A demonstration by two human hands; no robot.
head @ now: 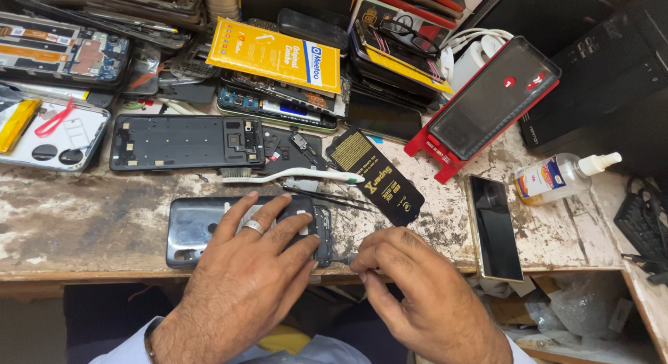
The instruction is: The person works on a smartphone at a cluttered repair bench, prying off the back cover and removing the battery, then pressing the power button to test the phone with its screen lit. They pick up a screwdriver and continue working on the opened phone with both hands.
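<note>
1. Fingers [268, 225] of the left hand [243, 273] are spreading flat, apart, pressing down on an opened dark phone [202, 232] lying at the near edge of the worn workbench [83, 225].
2. Right hand [410, 280] is pinching its fingertips together on a small tool [346, 258] — its tip is touching the phone's right end.
3. Just beyond the phone, a white toothbrush [292, 175] and a black phone frame [184, 141] are lying.
4. Further right — a gold-edged phone [494, 228] and a clear pump bottle [560, 176].
</note>
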